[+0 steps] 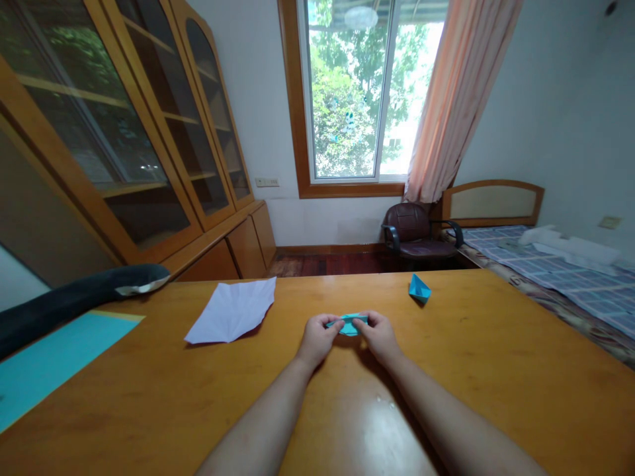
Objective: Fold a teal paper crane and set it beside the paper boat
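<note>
Both hands meet over the middle of the wooden table (496, 370); left hand (317, 338) and right hand (381, 336) each pinch one end of a small folded blue paper (348, 324), fingers closed on it, the piece held just above the tabletop or resting on it, hard to say from here; a finished blue paper boat (419, 288) sits apart to the right, nearer the far edge; a creased white sheet (233, 312) lies to the left; a large blue sheet (49, 363) at the near-left corner; for a clean crease, I'd judge, keep edges aligned, press flat against the wood, run thumbs outward evenly.
</note>
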Action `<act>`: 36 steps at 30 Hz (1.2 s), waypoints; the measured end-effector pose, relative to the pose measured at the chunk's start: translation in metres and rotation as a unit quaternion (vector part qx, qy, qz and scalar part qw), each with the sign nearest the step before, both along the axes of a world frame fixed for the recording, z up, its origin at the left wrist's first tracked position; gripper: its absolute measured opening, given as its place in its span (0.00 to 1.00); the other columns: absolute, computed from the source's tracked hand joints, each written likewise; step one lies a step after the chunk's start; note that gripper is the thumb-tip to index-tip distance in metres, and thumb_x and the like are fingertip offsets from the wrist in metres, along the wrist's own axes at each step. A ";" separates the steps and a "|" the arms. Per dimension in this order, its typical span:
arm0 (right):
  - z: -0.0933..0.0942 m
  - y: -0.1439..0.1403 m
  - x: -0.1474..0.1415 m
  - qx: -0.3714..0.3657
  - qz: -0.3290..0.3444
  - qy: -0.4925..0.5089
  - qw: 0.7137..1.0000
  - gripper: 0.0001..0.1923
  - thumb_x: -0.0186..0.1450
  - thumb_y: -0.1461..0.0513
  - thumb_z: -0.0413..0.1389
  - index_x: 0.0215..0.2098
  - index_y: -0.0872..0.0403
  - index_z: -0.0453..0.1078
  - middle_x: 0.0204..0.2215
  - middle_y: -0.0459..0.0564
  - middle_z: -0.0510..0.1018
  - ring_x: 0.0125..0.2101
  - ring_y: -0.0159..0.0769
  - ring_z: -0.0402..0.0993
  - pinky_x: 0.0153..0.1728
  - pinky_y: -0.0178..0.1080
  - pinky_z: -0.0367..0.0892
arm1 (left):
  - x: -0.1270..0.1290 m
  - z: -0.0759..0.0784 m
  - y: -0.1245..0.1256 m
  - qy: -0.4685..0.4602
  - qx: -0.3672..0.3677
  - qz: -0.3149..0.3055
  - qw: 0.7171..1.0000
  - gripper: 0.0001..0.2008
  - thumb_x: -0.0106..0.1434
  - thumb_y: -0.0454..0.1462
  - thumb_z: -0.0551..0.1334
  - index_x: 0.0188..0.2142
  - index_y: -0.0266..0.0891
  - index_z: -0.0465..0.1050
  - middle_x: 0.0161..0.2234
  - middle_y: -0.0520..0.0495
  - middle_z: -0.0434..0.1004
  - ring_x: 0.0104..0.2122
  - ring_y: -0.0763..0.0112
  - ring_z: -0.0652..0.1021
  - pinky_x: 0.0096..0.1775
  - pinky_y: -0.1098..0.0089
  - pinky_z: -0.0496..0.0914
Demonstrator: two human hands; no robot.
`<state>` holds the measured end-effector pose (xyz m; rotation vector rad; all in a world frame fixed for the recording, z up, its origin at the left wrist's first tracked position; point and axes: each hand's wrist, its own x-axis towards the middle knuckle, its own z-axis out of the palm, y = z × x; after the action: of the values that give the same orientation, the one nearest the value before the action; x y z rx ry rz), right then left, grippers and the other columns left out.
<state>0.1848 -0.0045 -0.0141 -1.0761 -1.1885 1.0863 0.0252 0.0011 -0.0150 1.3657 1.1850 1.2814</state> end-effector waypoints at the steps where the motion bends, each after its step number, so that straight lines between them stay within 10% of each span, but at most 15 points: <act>1: -0.001 0.000 0.000 -0.002 -0.001 0.008 1.000 0.15 0.48 0.52 0.65 0.25 0.55 0.75 0.23 0.49 0.78 0.26 0.37 0.72 0.31 0.38 0.68 | 0.000 0.000 0.000 -0.001 -0.003 0.000 1.000 0.09 0.50 0.40 0.68 0.27 0.35 0.80 0.26 0.45 0.80 0.26 0.67 0.75 0.32 0.70 0.68; 15: -0.004 0.002 -0.002 -0.013 -0.038 0.073 0.997 0.21 0.45 0.55 0.66 0.36 0.54 0.73 0.27 0.47 0.79 0.28 0.37 0.73 0.32 0.40 0.70 | 0.007 -0.003 0.001 -0.102 -0.012 0.012 0.995 0.13 0.45 0.41 0.71 0.28 0.35 0.76 0.25 0.49 0.77 0.26 0.71 0.74 0.32 0.73 0.68; 28: -0.010 -0.001 -0.009 -0.010 0.076 -0.053 0.996 0.08 0.48 0.60 0.59 0.20 0.53 0.64 0.15 0.40 0.68 0.17 0.28 0.61 0.20 0.31 0.56 | 0.006 -0.006 0.006 -0.183 -0.035 0.032 0.982 0.27 0.46 0.44 0.70 0.43 0.38 0.64 0.22 0.57 0.71 0.19 0.76 0.71 0.25 0.75 0.65; 36: -0.011 0.000 -0.011 -0.012 0.075 -0.042 0.996 0.11 0.50 0.58 0.59 0.22 0.51 0.61 0.13 0.36 0.62 0.15 0.25 0.54 0.18 0.30 0.51 | 0.011 -0.011 0.001 -0.095 0.066 0.043 0.992 0.12 0.52 0.38 0.66 0.33 0.40 0.64 0.25 0.56 0.67 0.25 0.76 0.71 0.28 0.76 0.65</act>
<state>0.1741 -0.0049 -0.0249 -1.0729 -1.3439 1.1823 0.0364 0.0019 -0.0257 1.2644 1.0545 1.5383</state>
